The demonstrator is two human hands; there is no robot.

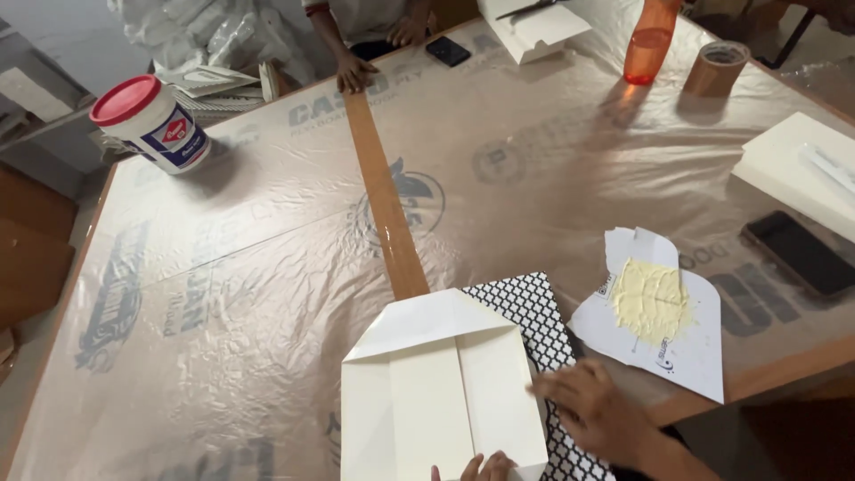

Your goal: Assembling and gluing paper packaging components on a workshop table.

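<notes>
The right hand lies flat and open, fingers spread, on the edge of a folded cream paper envelope. Only the fingertips of the left hand show, pressing the envelope's near edge, holding nothing. Under the envelope, beneath the right hand, is a black-and-white patterned sheet. Just beyond that hand a white paper scrap carries yellowish paste on the plastic-covered bench.

Far left, a white tub with red lid and blue-red label; far centre and right edge, two dark-screened phones; near right, white packet paper.
</notes>
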